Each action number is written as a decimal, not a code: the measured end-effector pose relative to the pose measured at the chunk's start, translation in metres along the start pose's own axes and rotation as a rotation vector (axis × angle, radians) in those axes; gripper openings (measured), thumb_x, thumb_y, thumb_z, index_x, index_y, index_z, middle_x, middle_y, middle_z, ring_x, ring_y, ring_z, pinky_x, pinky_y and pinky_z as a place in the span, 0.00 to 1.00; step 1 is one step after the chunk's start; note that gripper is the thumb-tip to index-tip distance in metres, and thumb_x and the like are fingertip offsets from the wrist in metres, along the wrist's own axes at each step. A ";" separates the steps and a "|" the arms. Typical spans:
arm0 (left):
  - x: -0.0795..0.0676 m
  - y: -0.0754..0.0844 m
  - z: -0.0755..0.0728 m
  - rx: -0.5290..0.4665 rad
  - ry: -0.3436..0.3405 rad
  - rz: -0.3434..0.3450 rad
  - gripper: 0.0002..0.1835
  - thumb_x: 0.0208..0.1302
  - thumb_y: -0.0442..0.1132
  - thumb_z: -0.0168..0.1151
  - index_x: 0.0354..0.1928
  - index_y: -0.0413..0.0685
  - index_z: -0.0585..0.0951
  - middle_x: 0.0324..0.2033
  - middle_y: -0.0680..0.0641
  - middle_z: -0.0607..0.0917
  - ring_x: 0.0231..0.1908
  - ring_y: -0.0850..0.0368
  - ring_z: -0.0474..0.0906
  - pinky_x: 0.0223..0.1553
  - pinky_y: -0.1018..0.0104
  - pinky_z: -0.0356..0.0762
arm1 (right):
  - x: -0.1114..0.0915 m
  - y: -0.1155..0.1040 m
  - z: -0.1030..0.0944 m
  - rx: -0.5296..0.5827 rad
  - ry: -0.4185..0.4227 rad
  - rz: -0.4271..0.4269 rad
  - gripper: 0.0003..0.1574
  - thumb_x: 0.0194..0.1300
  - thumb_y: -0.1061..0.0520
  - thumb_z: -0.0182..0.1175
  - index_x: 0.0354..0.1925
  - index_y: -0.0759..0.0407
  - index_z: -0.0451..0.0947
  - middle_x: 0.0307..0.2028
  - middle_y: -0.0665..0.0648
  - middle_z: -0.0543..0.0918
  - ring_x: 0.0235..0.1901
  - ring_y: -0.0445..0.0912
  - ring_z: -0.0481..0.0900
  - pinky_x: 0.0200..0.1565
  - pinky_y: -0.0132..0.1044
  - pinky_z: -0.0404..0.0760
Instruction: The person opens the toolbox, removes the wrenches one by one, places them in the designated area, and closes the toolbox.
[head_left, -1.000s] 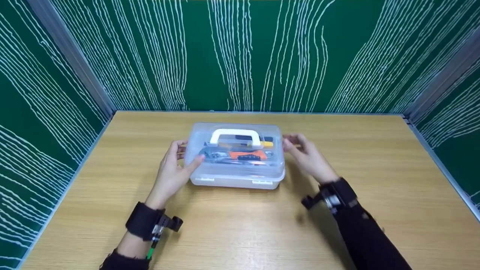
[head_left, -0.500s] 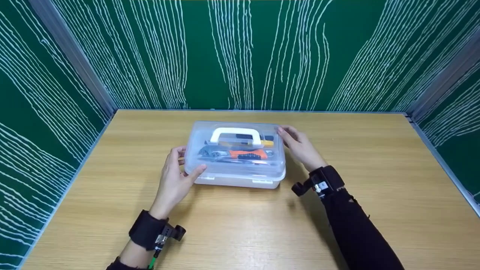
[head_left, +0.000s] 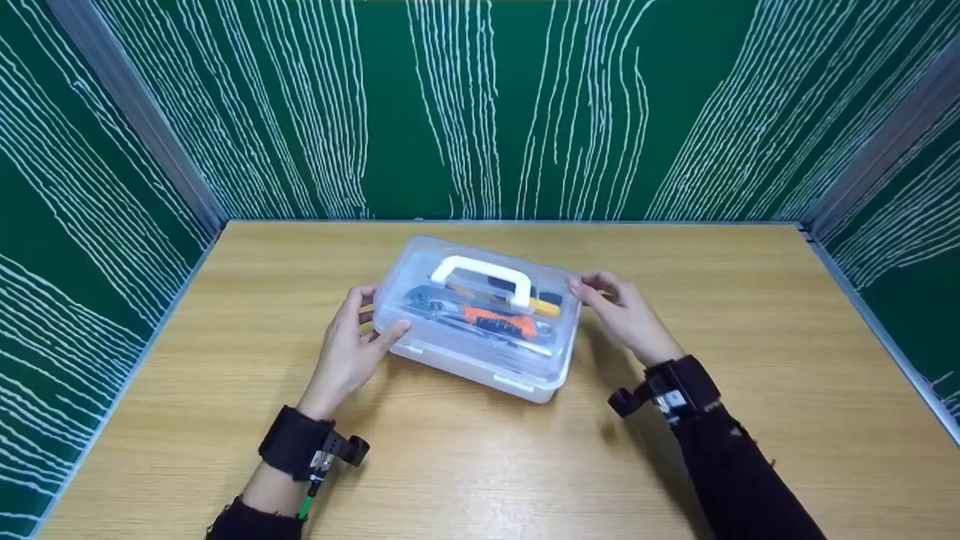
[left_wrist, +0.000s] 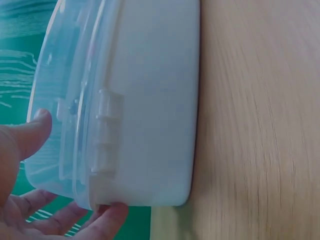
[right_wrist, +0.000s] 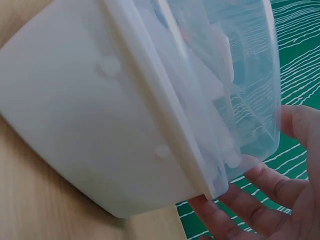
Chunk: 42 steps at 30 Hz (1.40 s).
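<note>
A plastic toolbox (head_left: 450, 346) with a clear lid and a frosted white base sits on the table, turned so its right end lies nearer. Its white handle (head_left: 487, 264) lies on top of the lid. Through the lid I see a tool with an orange and black grip (head_left: 499, 321) and a yellow handle (head_left: 544, 307). My left hand (head_left: 351, 352) grips the left end, thumb on the lid and fingers along the side. At the far right corner my right hand (head_left: 626, 315) holds the box, thumb against the lid; its fingers (right_wrist: 272, 182) reach around the end.
The wooden table (head_left: 465, 472) carries the box near its middle. Green panels (head_left: 390, 112) with white wavy lines rise at the back and both sides. Each wrist wears a black strap with a small camera (head_left: 352, 450).
The toolbox has turned clockwise, its right end swinging toward me. My right hand went to the far right corner, then moved right and nearer with it. The left hand stays at the left end.
</note>
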<state>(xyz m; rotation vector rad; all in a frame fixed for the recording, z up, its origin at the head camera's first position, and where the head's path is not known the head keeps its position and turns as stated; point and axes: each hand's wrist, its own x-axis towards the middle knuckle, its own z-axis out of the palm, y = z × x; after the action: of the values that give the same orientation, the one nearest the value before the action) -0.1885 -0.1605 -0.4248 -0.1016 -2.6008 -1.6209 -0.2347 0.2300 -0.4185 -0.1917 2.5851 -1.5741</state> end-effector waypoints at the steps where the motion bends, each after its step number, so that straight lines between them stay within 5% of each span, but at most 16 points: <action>1: 0.001 -0.001 0.001 -0.009 -0.004 0.000 0.35 0.72 0.43 0.73 0.75 0.44 0.68 0.71 0.37 0.75 0.70 0.36 0.76 0.69 0.43 0.80 | -0.004 0.001 -0.002 -0.009 -0.001 0.002 0.41 0.79 0.31 0.56 0.68 0.63 0.75 0.68 0.67 0.79 0.74 0.62 0.72 0.79 0.63 0.66; 8: 0.012 0.001 0.010 -0.038 -0.032 0.000 0.34 0.74 0.41 0.71 0.76 0.47 0.69 0.72 0.39 0.76 0.69 0.38 0.77 0.70 0.46 0.80 | -0.033 0.003 -0.012 -0.075 0.018 0.009 0.37 0.78 0.33 0.60 0.63 0.62 0.78 0.62 0.65 0.83 0.65 0.59 0.80 0.73 0.59 0.73; 18: 0.024 0.007 0.028 -0.082 -0.018 0.069 0.34 0.72 0.41 0.73 0.77 0.52 0.72 0.70 0.39 0.78 0.67 0.36 0.80 0.65 0.47 0.85 | -0.071 0.005 -0.021 -0.154 0.044 -0.032 0.26 0.76 0.41 0.66 0.53 0.62 0.84 0.49 0.60 0.90 0.49 0.48 0.88 0.51 0.31 0.84; 31: 0.030 0.019 0.050 -0.162 -0.062 0.083 0.34 0.70 0.35 0.73 0.76 0.53 0.73 0.71 0.40 0.78 0.66 0.36 0.82 0.66 0.49 0.84 | -0.112 0.001 -0.018 -0.238 0.040 -0.087 0.13 0.73 0.44 0.70 0.43 0.52 0.87 0.41 0.50 0.92 0.50 0.48 0.87 0.54 0.40 0.84; 38: 0.025 0.031 0.057 -0.186 -0.120 0.051 0.31 0.73 0.34 0.69 0.76 0.52 0.75 0.73 0.40 0.77 0.63 0.37 0.85 0.60 0.59 0.88 | -0.128 -0.005 -0.015 -0.249 0.011 -0.072 0.12 0.73 0.43 0.70 0.40 0.49 0.87 0.40 0.46 0.91 0.48 0.45 0.87 0.59 0.54 0.81; 42: 0.021 0.036 0.060 -0.219 -0.167 0.005 0.30 0.75 0.34 0.67 0.76 0.54 0.75 0.73 0.42 0.77 0.59 0.39 0.87 0.56 0.56 0.90 | -0.135 -0.008 -0.013 -0.242 -0.006 -0.082 0.10 0.72 0.43 0.71 0.38 0.46 0.87 0.38 0.43 0.91 0.45 0.39 0.87 0.55 0.41 0.81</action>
<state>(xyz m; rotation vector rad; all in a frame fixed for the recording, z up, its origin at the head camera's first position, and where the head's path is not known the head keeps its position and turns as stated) -0.2076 -0.0907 -0.4171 -0.2673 -2.5233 -1.9710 -0.1031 0.2600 -0.4022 -0.3261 2.7912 -1.2765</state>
